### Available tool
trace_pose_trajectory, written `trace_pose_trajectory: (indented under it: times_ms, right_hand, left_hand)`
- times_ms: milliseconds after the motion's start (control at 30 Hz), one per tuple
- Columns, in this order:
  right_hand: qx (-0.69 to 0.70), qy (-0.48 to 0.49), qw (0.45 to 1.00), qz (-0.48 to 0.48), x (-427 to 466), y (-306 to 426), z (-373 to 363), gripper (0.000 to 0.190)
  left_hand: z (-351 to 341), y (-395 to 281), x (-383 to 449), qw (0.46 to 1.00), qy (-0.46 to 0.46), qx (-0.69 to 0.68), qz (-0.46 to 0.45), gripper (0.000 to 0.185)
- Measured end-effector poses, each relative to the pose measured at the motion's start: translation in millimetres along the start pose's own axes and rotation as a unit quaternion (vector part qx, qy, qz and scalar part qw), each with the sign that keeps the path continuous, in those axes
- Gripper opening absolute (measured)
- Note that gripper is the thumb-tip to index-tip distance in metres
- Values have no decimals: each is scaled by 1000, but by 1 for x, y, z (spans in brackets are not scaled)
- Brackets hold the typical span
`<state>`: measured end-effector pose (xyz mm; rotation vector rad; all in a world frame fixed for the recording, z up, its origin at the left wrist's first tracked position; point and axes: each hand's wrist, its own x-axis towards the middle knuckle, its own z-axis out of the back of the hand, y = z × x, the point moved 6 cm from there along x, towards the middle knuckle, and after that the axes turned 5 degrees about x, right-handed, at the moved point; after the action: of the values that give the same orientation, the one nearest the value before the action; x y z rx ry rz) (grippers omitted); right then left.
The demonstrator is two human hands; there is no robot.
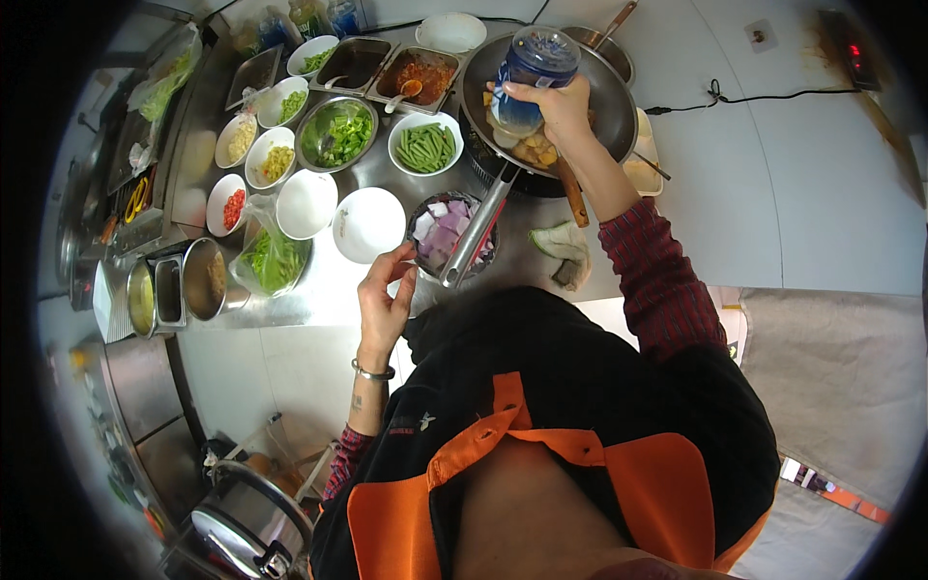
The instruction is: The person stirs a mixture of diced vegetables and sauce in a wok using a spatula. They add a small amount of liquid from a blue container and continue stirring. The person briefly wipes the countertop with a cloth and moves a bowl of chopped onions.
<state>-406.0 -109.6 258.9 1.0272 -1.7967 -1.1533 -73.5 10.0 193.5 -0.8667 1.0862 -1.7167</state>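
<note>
My right hand grips a plastic jar with a blue label, tilted over a frying pan. Under the jar, pale yellow-brown food slices lie in the pan; the jar hides some of them. A wooden handle crosses the pan's near rim below my wrist. The pan's metal handle points toward me above a bowl of chopped purple onion. My left hand, fingers bent and thumb apart, is at that bowl's left edge; whether it touches the rim is unclear.
Green beans fill a white bowl; cut green peppers lie in a steel bowl. A spoon rests in a steel pan of red sauce. Several ingredient bowls stand left. A cloth lies near the front edge; a cable runs right.
</note>
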Motion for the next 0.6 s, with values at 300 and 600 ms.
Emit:
trace_pose_trajectory:
  times_ms: [300, 600]
  right_hand:
    - [69, -65, 995, 42, 18, 26, 24, 43]
    - [-99, -93, 950, 280, 113, 138, 62, 38]
  left_hand:
    - [-11, -7, 6, 1000, 9, -2, -24, 31]
    - [-5, -9, 8, 1000, -2, 0, 10, 31]
